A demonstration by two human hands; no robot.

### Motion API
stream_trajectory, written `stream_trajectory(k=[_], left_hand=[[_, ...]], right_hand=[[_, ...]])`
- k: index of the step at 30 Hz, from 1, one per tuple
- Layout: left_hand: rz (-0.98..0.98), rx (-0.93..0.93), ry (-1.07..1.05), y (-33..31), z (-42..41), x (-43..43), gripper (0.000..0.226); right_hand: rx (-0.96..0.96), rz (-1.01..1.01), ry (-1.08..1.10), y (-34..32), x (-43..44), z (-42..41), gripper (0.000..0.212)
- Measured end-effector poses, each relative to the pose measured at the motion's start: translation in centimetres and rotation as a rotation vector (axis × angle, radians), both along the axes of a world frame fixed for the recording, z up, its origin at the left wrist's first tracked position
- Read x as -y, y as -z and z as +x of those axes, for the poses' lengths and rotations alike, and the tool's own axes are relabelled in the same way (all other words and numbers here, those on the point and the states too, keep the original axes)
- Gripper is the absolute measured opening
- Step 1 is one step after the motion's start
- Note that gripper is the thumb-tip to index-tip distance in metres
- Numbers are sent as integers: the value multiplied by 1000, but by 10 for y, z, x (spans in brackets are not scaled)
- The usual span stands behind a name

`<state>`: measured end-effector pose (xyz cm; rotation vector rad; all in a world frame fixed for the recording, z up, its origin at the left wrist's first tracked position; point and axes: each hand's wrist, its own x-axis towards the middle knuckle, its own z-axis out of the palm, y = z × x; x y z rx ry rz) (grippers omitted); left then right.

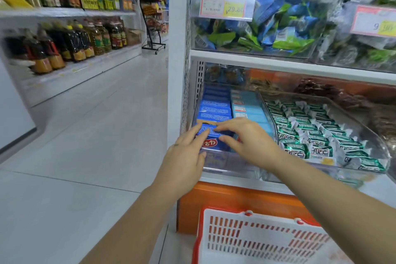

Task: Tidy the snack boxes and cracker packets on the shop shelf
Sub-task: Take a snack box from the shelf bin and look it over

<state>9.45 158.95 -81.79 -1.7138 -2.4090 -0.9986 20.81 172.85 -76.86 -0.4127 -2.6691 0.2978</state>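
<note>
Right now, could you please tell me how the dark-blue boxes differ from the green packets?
The dark-blue boxes are stiff cartons filed in one row; the green packets are soft wrappers lying in several rows. The left hand and right hand touch the dark-blue boxes; nothing touches the green packets. Both sit in clear bins on one shelf.

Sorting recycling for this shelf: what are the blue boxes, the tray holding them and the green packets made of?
Blue boxes: probably printed cardboard, matte, with crisp folded edges. Tray: clear hard plastic; you see through its glossy front wall. Green packets: shiny plastic film, likely, with crimped ends and glare.
</note>
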Motion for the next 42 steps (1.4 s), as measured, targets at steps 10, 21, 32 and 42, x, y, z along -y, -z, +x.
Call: stream_trajectory(k=[10,21,32,42], left_hand=[[-17,99,32,-2,-2,1,54],[-29,93,49,-7,0,6,58],[525,348,73,-64,27,20,58],[456,651,283,-93,43,47,46]], right_hand=[[292,-73,148,-33,-40,-38,40],[105,-163,148,-72,-22,-27,24],[-414,-181,12,-118,43,51,27],[-266,100,-33,-84,66,85,43]])
